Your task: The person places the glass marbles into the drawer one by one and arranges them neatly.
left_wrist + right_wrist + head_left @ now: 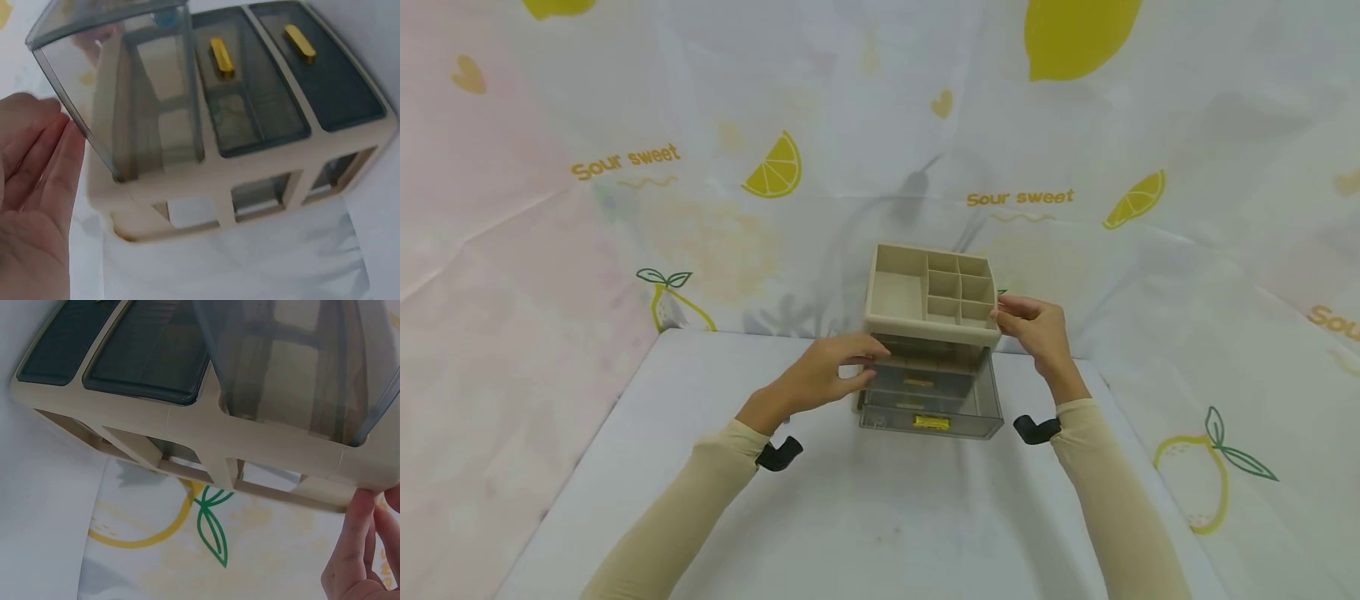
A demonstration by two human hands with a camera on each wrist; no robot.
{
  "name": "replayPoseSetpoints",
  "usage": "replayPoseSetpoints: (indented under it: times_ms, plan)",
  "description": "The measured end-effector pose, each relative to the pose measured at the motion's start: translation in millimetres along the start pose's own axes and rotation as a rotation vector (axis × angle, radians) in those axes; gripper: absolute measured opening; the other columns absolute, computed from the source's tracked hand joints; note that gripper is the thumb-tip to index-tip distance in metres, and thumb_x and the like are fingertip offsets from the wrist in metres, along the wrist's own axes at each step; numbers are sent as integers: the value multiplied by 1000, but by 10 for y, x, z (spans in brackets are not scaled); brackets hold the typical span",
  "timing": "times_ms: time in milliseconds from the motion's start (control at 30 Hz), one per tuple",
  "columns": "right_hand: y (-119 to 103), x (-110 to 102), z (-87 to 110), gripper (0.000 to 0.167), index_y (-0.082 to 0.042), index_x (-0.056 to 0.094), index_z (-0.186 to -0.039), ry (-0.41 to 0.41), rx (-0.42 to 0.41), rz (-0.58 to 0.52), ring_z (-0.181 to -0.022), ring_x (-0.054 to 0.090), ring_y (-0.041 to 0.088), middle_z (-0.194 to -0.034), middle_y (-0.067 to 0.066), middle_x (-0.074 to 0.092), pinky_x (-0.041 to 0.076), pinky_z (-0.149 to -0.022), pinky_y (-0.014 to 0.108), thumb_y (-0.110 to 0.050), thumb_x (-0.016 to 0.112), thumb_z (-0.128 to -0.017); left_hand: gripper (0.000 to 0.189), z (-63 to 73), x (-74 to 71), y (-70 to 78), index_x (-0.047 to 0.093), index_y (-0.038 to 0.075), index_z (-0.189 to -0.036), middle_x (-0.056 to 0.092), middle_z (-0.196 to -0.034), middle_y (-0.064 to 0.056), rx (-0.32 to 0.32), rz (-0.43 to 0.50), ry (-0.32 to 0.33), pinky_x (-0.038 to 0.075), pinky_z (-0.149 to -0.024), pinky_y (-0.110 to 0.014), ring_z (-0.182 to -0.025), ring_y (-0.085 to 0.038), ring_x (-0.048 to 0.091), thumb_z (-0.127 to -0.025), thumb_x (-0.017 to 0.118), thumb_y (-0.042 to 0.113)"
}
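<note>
A beige desk organizer [898, 298] with a divided top tray stands on the table, its smoky clear drawers facing me. The top drawer [973, 427], with a yellow handle [931, 422], is pulled out; lower drawers [337, 75] with gold handles are closed. My left hand [827, 371] is by the organizer's left front, above the extended drawer. Its fingers [62, 150] are fairly straight beside the drawer's edge and hold nothing; whether they touch it is unclear. My right hand [1037, 329] holds the organizer's upper right edge between thumb and fingers [356, 531].
The white tabletop [820, 517] extends in front of the organizer. Behind and around it hangs a pale cloth [865, 100] printed with lemons and lettering. Dark mounts [781, 454] sit at both wrists.
</note>
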State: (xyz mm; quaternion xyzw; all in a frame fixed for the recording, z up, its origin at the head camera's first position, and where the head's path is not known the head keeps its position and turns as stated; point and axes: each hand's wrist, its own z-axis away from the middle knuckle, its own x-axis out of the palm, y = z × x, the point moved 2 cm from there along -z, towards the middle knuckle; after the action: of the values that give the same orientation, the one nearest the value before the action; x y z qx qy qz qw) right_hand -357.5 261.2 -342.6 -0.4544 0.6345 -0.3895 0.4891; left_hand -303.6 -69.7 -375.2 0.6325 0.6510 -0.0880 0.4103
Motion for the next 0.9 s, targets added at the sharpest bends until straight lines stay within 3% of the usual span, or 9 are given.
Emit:
replayPoseSetpoints:
  times_ms: [167, 300, 567, 733, 900]
  plan:
    - [-3, -10, 1, 42, 11, 62, -121, -1, -12, -12, -73, 67, 4, -88, -2, 71, 57, -69, 20, -9, 75, -86, 39, 128, -89, -79, 62, -2, -118, 64, -115, -14, -65, -29, 116, 54, -88, -26, -107, -25, 63, -82, 69, -14]
    - [2, -2, -4, 41, 11, 63, -121, -2, -6, -17, -73, 67, 3, -88, -2, 71, 58, -69, 20, -8, 75, -86, 37, 286, -88, -143, 62, -2, -117, 63, -115, -13, -107, -54, 135, 55, -88, -30, -108, -25, 62, -82, 68, -13]
    - [-23, -21, -10, 41, 11, 63, -121, 1, 0, -4, -72, 66, 4, -85, -4, 70, 58, -69, 20, -7, 75, -86, 34, 635, -26, -307, 64, 0, -113, 66, -112, -11, -194, -180, 61, 56, -86, -34, -103, -26, 65, -82, 70, -10]
    - [-18, -18, -6, 39, 11, 63, -120, 7, -3, -4, -71, 66, 5, -86, -2, 71, 58, -68, 20, -6, 74, -86, 30, 878, -3, -398, 64, -1, -115, 66, -113, -10, -337, -262, -51, 55, -87, -39, -106, -26, 64, -86, 69, -5]
    - [-6, 16, -1, 38, 10, 64, -119, 15, 2, -12, -72, 66, 4, -87, -1, 71, 58, -68, 21, -5, 75, -85, 27, 1173, 50, -564, 66, -1, -112, 68, -109, -9, -444, -295, -94, 54, -88, -42, -102, -27, 65, -85, 71, -3]
